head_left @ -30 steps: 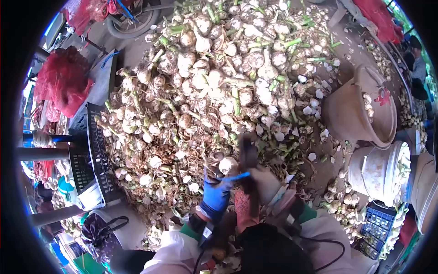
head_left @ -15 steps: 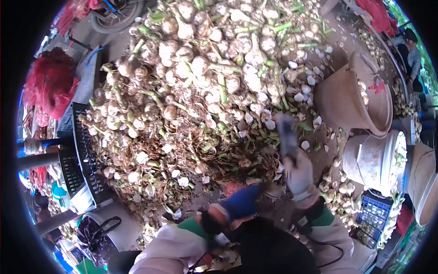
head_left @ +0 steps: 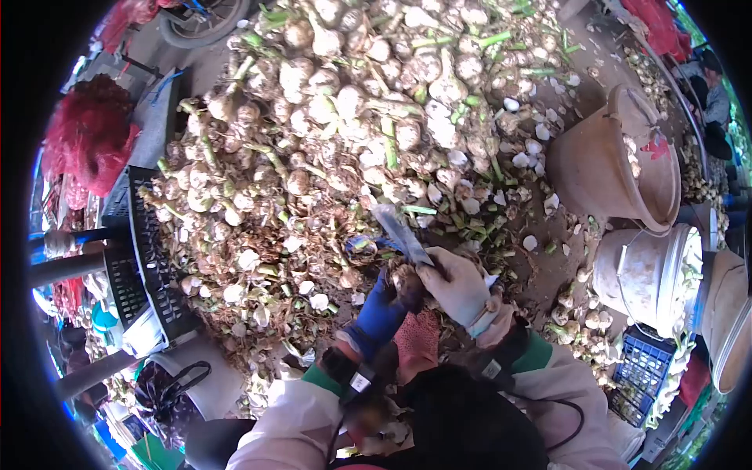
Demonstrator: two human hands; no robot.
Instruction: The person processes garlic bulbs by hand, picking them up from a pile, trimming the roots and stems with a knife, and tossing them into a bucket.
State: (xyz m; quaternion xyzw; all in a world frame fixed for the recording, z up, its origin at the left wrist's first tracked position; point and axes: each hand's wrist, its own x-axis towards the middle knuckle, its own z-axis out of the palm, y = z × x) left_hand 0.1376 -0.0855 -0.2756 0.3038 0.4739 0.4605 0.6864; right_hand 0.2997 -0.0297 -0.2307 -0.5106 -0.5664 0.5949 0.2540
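Low in the centre, my left hand (head_left: 377, 312), in a blue glove, is closed round a dirty garlic bulb (head_left: 406, 287). My right hand (head_left: 458, 287), in a pale glove, grips a knife (head_left: 401, 233) with a broad flat blade pointing up and to the left. The two hands are close together, with the bulb between them and the knife's lower end beside it. Behind them spreads a large heap of garlic bulbs (head_left: 313, 117) with stems, roots and loose peelings.
A brown bucket (head_left: 580, 168) lies tilted at the right, above a white bucket (head_left: 638, 270) and a blue crate (head_left: 642, 368). Black crates (head_left: 149, 266) and a red mesh bag (head_left: 90, 141) stand left. Another person (head_left: 709, 94) is at the far upper right.
My left hand has moved up and left and now shows a bulb in it. My right hand has come left beside it, and the knife now tilts to the left.
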